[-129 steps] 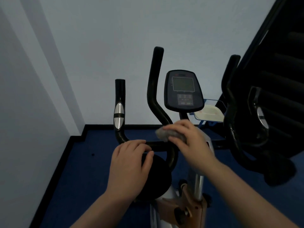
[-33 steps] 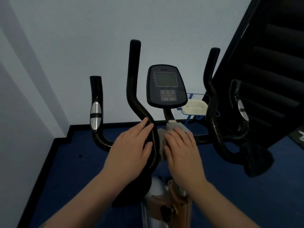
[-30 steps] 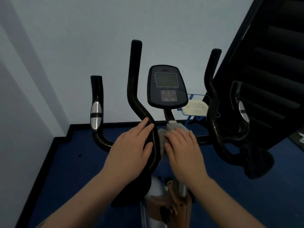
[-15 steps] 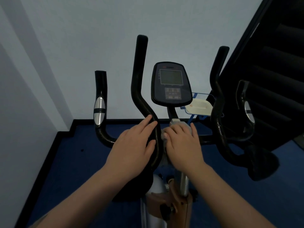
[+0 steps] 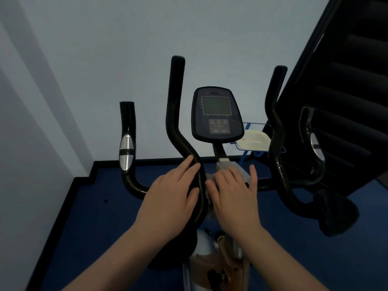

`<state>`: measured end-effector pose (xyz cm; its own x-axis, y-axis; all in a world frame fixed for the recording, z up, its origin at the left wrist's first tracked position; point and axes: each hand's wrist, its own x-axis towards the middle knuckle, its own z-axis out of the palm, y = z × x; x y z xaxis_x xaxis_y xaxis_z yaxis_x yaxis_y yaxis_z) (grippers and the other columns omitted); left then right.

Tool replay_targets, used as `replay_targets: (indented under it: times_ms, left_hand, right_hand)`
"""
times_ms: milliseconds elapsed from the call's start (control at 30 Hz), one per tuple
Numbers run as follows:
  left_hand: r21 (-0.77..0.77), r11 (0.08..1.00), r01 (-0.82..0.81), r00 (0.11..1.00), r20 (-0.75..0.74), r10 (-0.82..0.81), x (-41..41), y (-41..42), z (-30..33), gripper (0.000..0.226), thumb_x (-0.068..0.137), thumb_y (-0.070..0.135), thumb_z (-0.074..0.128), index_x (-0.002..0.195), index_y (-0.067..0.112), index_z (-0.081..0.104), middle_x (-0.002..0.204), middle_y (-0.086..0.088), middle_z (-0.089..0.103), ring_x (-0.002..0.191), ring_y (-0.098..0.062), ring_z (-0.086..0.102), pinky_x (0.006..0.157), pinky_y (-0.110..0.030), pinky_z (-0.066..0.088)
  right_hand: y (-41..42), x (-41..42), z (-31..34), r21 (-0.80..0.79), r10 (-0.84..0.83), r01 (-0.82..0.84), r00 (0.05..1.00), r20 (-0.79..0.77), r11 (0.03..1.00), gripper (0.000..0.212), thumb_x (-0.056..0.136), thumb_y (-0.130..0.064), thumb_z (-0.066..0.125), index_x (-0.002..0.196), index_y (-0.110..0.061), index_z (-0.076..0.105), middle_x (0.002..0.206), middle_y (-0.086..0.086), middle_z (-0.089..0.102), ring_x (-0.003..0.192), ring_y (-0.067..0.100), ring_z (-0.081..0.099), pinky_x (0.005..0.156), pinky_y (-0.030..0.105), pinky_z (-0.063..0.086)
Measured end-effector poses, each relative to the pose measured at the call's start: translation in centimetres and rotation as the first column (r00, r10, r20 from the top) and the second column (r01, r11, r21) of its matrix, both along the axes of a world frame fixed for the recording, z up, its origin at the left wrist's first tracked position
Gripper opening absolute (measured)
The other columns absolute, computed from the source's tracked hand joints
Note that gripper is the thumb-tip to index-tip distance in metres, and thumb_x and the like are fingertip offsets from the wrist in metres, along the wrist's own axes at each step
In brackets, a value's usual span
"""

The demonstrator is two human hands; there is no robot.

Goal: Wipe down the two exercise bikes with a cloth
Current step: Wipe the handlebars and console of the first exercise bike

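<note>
Black handlebar of exercise bike, left to right: outer left grip with silver sensor at 9 o'clock of the hands, then tall inner bar. Left hand lies flat against lower bend of that inner bar, fingers straight and together, pointing to 1 o'clock, thumb on the bar's near side; not wrapped round it. Same placement as half a second ago, no visible shift. Just right of it, cloth, grey, mostly hidden, only a crumpled edge showing between the two hands, on the stem below the console. Right hand presses down on the cloth, fingers extended, little finger splayed out to 1 o'clock; earlier the fingers were closer together and more of the cloth showed ahead of the fingertips. Console sits at 12 o'clock of the right hand. Right handlebar further right, untouched. White tray on blue frame behind, between console and right bar. Dark staircase far right. Blue floor.
</note>
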<state>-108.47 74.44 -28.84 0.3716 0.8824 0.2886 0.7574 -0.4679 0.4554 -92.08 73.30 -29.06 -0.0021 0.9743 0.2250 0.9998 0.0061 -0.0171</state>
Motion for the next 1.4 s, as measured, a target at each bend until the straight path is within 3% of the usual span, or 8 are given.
replay_targets:
  times_ms: [200,400,600,800,967,1133,1267,1400]
  left_hand:
    - [0.000,1.000,0.002,1.000,0.002,-0.002,0.2,0.1,-0.1,0.054,0.099,0.039,0.042,0.151,0.034,0.025,0.160,0.019,0.009,0.135,-0.002,0.031,0.109,-0.024,0.027]
    - [0.002,1.000,0.004,1.000,-0.003,-0.004,0.1,0.2,-0.1,0.055,0.099,0.039,0.041,0.151,0.036,0.023,0.160,0.022,0.006,0.137,0.001,0.027,0.111,-0.023,0.023]
    - [-0.010,1.000,0.015,1.000,-0.006,-0.015,0.0,0.1,0.0,0.056,0.099,0.039,0.042,0.152,0.033,0.024,0.161,0.019,0.006,0.136,-0.001,0.031,0.112,-0.027,0.029]
    - [-0.011,1.000,0.007,1.000,-0.010,-0.007,0.0,-0.1,-0.1,0.056,0.099,0.040,0.040,0.152,0.036,0.021,0.160,0.022,0.004,0.137,0.001,0.027,0.113,-0.026,0.026]
    - [-0.004,1.000,0.008,1.000,-0.013,-0.008,0.2,0.0,0.0,0.056,0.099,0.040,0.041,0.152,0.033,0.024,0.161,0.018,0.008,0.135,-0.002,0.031,0.111,-0.027,0.030]
    - [-0.001,1.000,0.006,1.000,0.000,-0.006,0.0,-0.1,-0.2,0.056,0.099,0.039,0.042,0.151,0.033,0.025,0.160,0.018,0.009,0.138,-0.002,0.030,0.113,-0.028,0.028]
    - [0.006,1.000,0.009,1.000,-0.007,-0.009,0.2,-0.1,-0.3,0.055,0.098,0.038,0.043,0.151,0.032,0.027,0.161,0.016,0.012,0.137,-0.003,0.031,0.112,-0.029,0.030]
    - [0.008,1.000,-0.002,1.000,-0.010,0.002,0.1,0.0,-0.3,0.055,0.098,0.040,0.041,0.151,0.034,0.024,0.160,0.018,0.010,0.138,-0.002,0.029,0.112,-0.027,0.027]
  right_hand:
    - [3.2,-0.3,1.5,-0.102,0.020,-0.016,0.999,0.045,0.995,0.042,0.102,-0.030,0.018,0.109,-0.024,0.060,0.115,-0.006,0.059,0.121,0.016,0.045,0.114,0.050,-0.017]
    - [-0.6,0.2,-0.5,0.084,0.026,-0.026,1.000,0.003,0.996,0.038,0.100,-0.034,0.028,0.102,-0.028,0.066,0.108,-0.012,0.063,0.120,0.013,0.053,0.119,0.053,-0.002]
    - [2.3,-0.1,0.8,-0.067,0.023,-0.020,0.999,0.048,0.998,0.043,0.100,-0.034,0.019,0.108,-0.029,0.061,0.115,-0.011,0.059,0.124,0.013,0.041,0.113,0.048,-0.019]
    - [-0.7,0.7,-0.4,0.030,0.069,-0.069,0.997,-0.022,0.997,0.044,0.099,-0.037,0.025,0.113,-0.024,0.064,0.119,-0.007,0.061,0.124,0.017,0.050,0.118,0.044,0.015]
    - [3.1,0.4,1.1,-0.128,0.094,-0.095,0.995,-0.010,0.987,0.042,0.102,-0.034,0.020,0.123,-0.025,0.055,0.129,-0.006,0.054,0.130,0.015,0.037,0.119,0.036,0.002]
    - [-1.2,0.4,-0.4,0.030,0.079,-0.078,0.997,-0.010,0.996,0.049,0.098,-0.034,0.022,0.116,-0.017,0.064,0.120,0.000,0.061,0.126,0.022,0.050,0.118,0.044,0.020]
    - [1.2,0.1,0.6,-0.140,0.039,-0.035,0.999,0.028,0.990,0.041,0.101,-0.032,0.015,0.121,-0.025,0.050,0.127,-0.006,0.050,0.130,0.016,0.037,0.120,0.042,0.002]
    - [2.0,0.5,0.8,-0.161,0.083,-0.077,0.996,0.031,0.984,0.040,0.102,-0.033,0.017,0.123,-0.025,0.050,0.129,-0.006,0.049,0.131,0.016,0.036,0.117,0.038,0.016]
